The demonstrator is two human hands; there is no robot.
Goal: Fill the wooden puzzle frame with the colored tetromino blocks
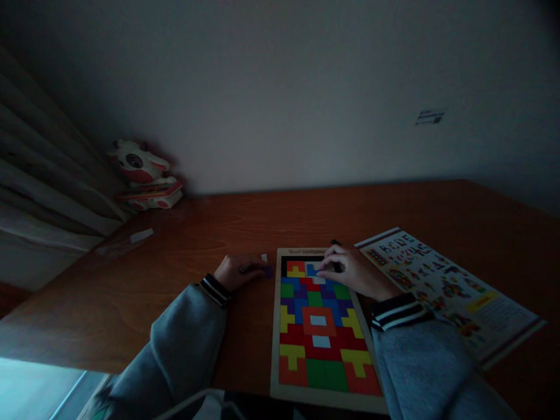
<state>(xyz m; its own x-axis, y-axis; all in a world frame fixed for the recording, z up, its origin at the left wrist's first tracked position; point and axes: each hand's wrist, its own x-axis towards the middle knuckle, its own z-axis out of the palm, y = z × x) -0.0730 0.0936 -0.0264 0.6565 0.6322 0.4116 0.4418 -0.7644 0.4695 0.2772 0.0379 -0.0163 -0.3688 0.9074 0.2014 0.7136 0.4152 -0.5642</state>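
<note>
A wooden puzzle board [275, 350] lies in front of me, filled with coloured block pieces of red, yellow, green, blue, purple and orange. Black tray floor shows along its top edge. My left hand [240, 271] rests on the table left of the board, its fingers closed at a small purple puzzle piece [268, 272]. A small white piece [264, 257] shows just beyond those fingertips. Over the board's upper right is my right hand [350, 269], thumb and fingers pinched beside a blue piece [312, 269]. Whatever that pinch holds is too dim to make out.
A printed sheet [441, 286] with colourful figures lies to the right, partly under my right sleeve. At the back left stands a cow-shaped toy [146, 175] by the curtain [48, 157]. A white strip [142, 235] lies on the brown table [210, 221], with a wall behind.
</note>
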